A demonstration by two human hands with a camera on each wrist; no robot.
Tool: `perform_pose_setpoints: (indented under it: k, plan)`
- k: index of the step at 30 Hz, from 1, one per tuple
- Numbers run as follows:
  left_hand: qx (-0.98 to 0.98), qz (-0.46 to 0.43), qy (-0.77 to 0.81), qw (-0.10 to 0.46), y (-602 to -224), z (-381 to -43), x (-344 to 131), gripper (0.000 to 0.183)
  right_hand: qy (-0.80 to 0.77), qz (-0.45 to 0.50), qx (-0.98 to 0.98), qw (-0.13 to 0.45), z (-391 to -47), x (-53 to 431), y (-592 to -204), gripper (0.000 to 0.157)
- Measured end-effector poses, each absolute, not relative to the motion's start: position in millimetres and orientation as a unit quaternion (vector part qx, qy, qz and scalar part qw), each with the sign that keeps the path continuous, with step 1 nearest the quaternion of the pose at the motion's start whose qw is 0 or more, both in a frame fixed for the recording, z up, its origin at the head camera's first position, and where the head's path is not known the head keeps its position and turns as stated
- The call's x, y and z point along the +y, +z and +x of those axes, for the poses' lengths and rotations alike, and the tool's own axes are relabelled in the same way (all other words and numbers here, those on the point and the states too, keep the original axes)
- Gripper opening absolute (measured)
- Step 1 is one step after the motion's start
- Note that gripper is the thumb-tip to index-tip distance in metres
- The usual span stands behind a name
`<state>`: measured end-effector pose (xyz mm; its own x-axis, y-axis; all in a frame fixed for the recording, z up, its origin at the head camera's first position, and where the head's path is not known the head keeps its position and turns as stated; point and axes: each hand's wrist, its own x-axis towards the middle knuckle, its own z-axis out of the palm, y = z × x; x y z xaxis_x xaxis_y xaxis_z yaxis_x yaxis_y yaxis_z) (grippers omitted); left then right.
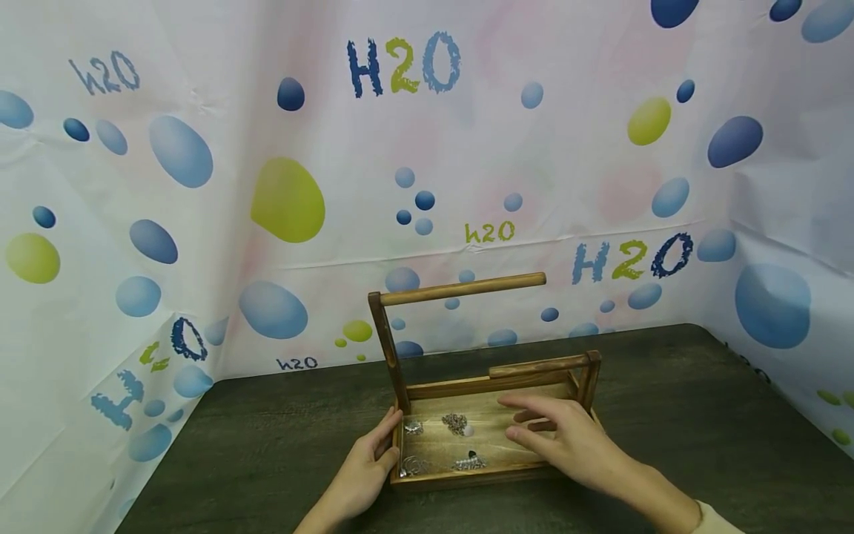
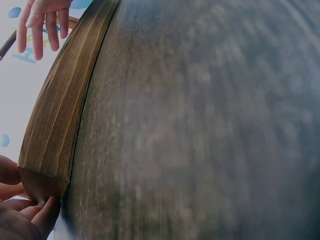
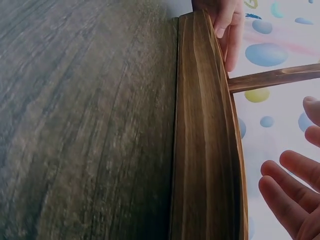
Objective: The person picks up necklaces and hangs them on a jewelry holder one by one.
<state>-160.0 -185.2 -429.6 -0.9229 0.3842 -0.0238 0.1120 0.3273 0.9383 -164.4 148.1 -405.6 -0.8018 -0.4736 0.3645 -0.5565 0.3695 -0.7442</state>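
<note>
A shallow wooden tray (image 1: pixel 480 480) stands on the dark table, its front wall showing large in both wrist views. My left hand (image 1: pixel 362 461) holds the tray's left end, fingers along the outer side and thumb near the front corner. Over the tray's right half hovers my right hand (image 1: pixel 567 436), fingers spread and nothing held. Inside lie a heaped chain (image 1: pixel 455 423) with a white round piece (image 1: pixel 468 430), a small silvery item (image 1: pixel 414 428), thin silvery loops (image 1: pixel 413 466) and a silvery cluster (image 1: pixel 470 463) with a dark stone. My right hand hides the tray's right part.
A long wooden bar (image 1: pixel 463 289) on a post rises from the tray's left end, above the jewelry. A lower bar (image 1: pixel 539 366) reaches inward from the right end. Behind the dark table (image 1: pixel 287 430) hangs a white printed sheet (image 1: pixel 373 148).
</note>
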Motion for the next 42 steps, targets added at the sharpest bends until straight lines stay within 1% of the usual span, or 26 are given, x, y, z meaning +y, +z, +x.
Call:
perform_pose_setpoints:
  k: [4,15,23,32,42]
  plan:
    - [0.801,0.154,0.566,0.123,-430,-160,-186,0.056,0.474,0.329,-0.816,0.039,-165,146,-407,0.043]
    - [0.795,0.157,0.574,0.122,-430,-161,-187,0.056,0.483,0.338,-0.808,0.007,-168,136,-413,0.045]
    - [0.791,0.159,0.577,0.127,-431,-160,-187,0.056,0.466,0.334,-0.819,0.014,-167,130,-417,0.044]
    - [0.793,0.160,0.574,0.126,-431,-159,-188,0.057,0.471,0.336,-0.816,-0.015,-169,123,-418,0.045]
    - [0.793,0.161,0.575,0.121,-431,-159,-188,0.056,0.466,0.341,-0.816,-0.019,-173,116,-421,0.045]
